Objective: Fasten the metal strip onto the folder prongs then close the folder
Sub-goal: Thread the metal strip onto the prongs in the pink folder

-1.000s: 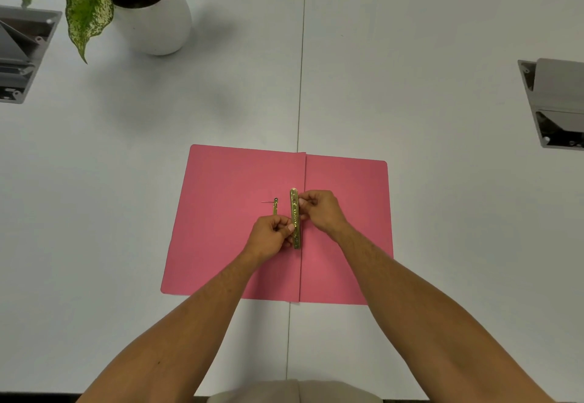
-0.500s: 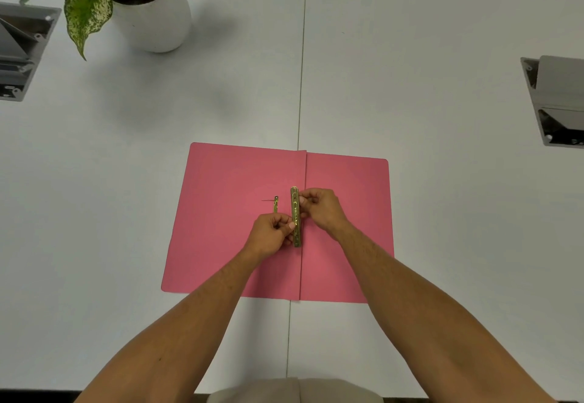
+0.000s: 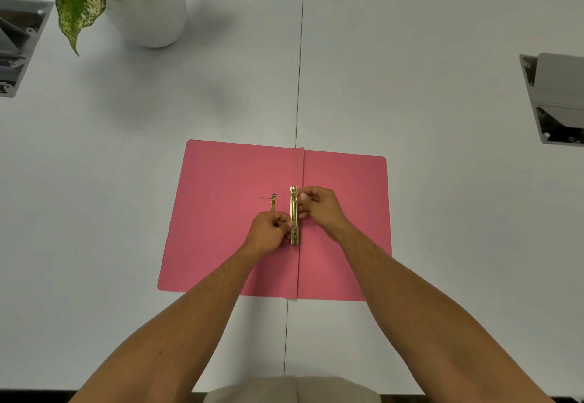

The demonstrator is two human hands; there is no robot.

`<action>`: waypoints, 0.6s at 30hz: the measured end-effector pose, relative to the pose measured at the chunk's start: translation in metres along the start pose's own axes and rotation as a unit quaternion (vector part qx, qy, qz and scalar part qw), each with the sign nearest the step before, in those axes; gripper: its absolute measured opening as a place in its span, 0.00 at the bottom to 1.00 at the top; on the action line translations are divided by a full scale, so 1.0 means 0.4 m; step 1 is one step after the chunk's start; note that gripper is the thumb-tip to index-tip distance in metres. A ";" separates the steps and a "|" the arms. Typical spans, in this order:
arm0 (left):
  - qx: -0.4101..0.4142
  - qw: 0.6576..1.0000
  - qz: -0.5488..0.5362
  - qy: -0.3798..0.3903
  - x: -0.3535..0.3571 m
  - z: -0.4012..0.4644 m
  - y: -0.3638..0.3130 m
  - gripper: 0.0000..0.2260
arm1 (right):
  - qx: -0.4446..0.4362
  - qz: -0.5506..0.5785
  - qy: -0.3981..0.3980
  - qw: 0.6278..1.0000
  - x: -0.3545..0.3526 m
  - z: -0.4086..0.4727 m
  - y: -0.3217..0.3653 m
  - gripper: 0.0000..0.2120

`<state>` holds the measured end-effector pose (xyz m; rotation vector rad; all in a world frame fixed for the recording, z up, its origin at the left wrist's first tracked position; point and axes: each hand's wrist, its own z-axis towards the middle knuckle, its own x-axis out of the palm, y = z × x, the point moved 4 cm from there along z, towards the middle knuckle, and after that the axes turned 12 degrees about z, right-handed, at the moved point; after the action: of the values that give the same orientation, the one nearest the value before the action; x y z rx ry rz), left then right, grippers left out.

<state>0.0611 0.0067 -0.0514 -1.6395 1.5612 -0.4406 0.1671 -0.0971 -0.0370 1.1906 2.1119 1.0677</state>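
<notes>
Pink folder [image 3: 221,228] lies open, flat on white table [image 3: 442,213]. Gold metal strip [image 3: 294,216] runs along folder's centre crease. Left hand [image 3: 270,232] pinches strip's near half; right hand [image 3: 319,208] pinches far half, fingers curled. One prong [image 3: 273,202] stands just left of strip.

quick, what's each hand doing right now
Left hand: closed, pinching the lower part of the metal strip.
Right hand: closed, pinching the upper part of the same strip.
</notes>
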 end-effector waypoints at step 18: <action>-0.021 0.986 0.164 -0.033 0.004 0.025 -0.008 0.06 | -0.020 -0.144 -0.063 0.987 0.004 -0.012 -0.025 0.09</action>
<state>0.0707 0.0081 -0.0557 -1.3782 1.7591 -0.1782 0.1579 -0.1008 -0.0425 0.8754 2.0750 0.8754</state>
